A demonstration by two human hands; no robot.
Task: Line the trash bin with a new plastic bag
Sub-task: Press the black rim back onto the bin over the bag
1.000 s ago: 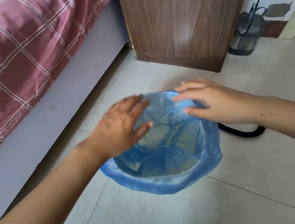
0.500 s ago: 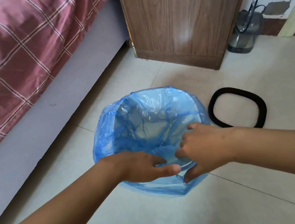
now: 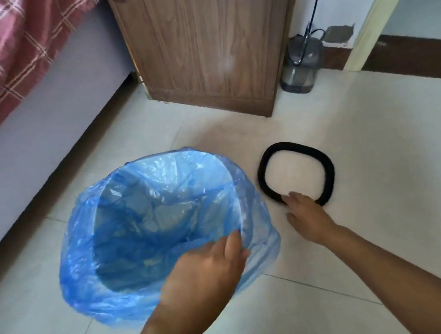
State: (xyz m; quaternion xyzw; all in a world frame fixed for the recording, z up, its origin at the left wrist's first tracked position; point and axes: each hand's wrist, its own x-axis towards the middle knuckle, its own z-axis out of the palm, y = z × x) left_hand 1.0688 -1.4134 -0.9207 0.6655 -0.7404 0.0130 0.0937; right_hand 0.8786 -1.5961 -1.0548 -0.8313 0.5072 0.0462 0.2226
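Down on the tiled floor (image 3: 384,139), the trash bin (image 3: 234,193) stands upright between the bed (image 3: 18,136) and a black ring (image 3: 296,173), its body almost wholly hidden by the blue plastic bag (image 3: 147,225). That bag sits inside the bin, its crinkled film sunk into the hollow and its mouth folded out and down over the rim all round; nothing but the bag shows inside. The left hand (image 3: 205,274) rests at the near rim, fingers loosely curled against the folded film, though whether they pinch it I cannot tell. The right hand (image 3: 308,216) lies low beside the bin, fingers spread, fingertips touching the near edge of the ring, which lies flat on the floor just right of the bin. A wooden cabinet (image 3: 206,38) stands behind
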